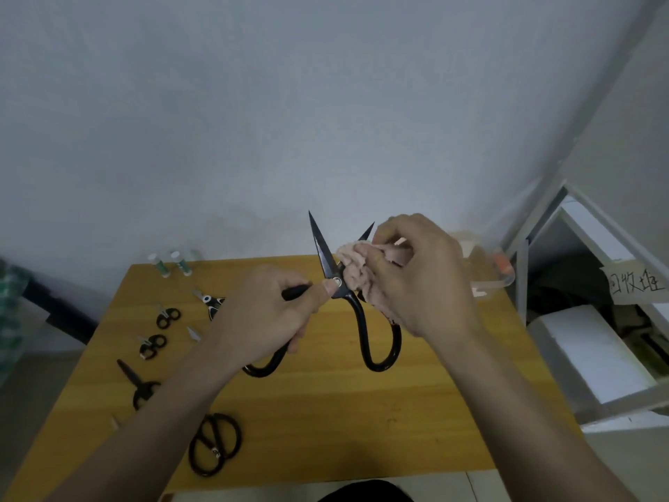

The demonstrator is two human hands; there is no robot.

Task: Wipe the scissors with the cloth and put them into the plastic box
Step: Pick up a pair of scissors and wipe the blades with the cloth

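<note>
Worktop (325, 411) is yellow wood, pushed against the wall; white shelving unit (597, 356) on my right. Plastic box (488, 280) sits at the far right corner of the worktop, mostly hidden behind my right hand (423, 280). Big black scissors (338, 284) are held up above the worktop, blades spread and pointing up and away, handle loops hanging toward me. Left hand (268, 313) grips one handle shank, thumb pressed just beside the pivot. Right hand pinches the pink cloth (356, 269) bunched around the right-side blade, only its tip showing. Risks: blades are open, so if the left grip slackens they could snap shut on the cloth or on my fingers; sliding the cloth toward the point with the edge facing my fingertips could cut through; the loose handle loop could swing. Both wrists are raised, forearms converging from the bottom corners. Spare smaller scissors (215, 443) lie along the left side, two small tubes (170, 264) at the far left edge.
</note>
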